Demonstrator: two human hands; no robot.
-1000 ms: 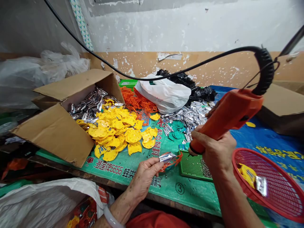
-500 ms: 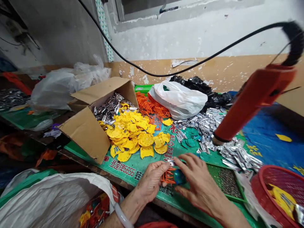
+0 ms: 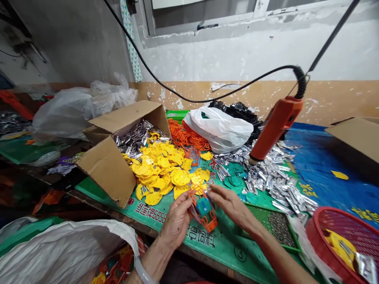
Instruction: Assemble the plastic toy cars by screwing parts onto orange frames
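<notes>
Orange plastic frame [image 3: 211, 225] sits held in the left hand [image 3: 177, 221]'s firm grip; the open right hand [image 3: 232, 206] reaches just beside it.

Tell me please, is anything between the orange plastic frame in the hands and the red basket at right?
Yes. From the orange plastic frame toward the red basket, the right hand comes first, then the green mesh tray and a clear plastic bag beside the basket.
</notes>
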